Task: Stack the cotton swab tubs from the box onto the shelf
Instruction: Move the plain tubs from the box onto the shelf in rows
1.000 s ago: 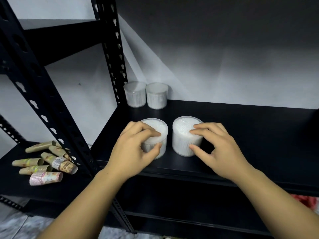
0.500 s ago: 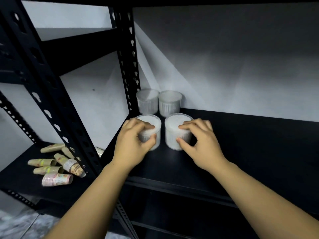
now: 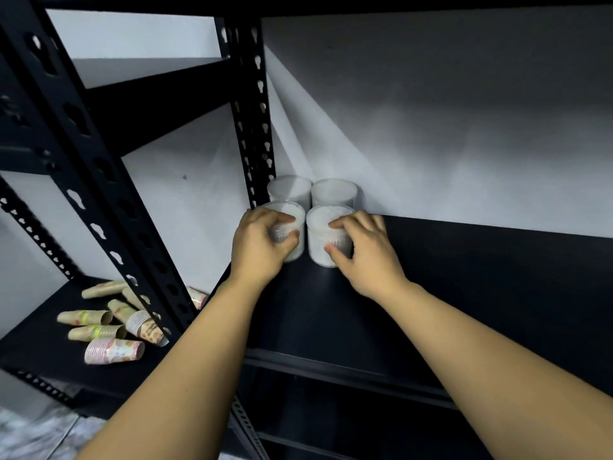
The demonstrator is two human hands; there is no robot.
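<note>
Four cotton swab tubs sit on the shelf (image 3: pixel 464 277) in its back left corner. The left hand (image 3: pixel 257 242) has its grip clamped on the front left tub (image 3: pixel 292 215), the right hand (image 3: pixel 365 244) on the front right tub (image 3: pixel 323 217); just beyond each grip stands a back tub (image 3: pixel 288 189) (image 3: pixel 335 192). No second layer yet; the box is out of view.

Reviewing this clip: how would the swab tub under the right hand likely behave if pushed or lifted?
The tub looks like rigid clear plastic, so it probably keeps its shape in the right hand. Packed with cotton swabs, it is likely light. It stands squat and upright on the flat shelf, so a push should slide it, not tip it.
</note>
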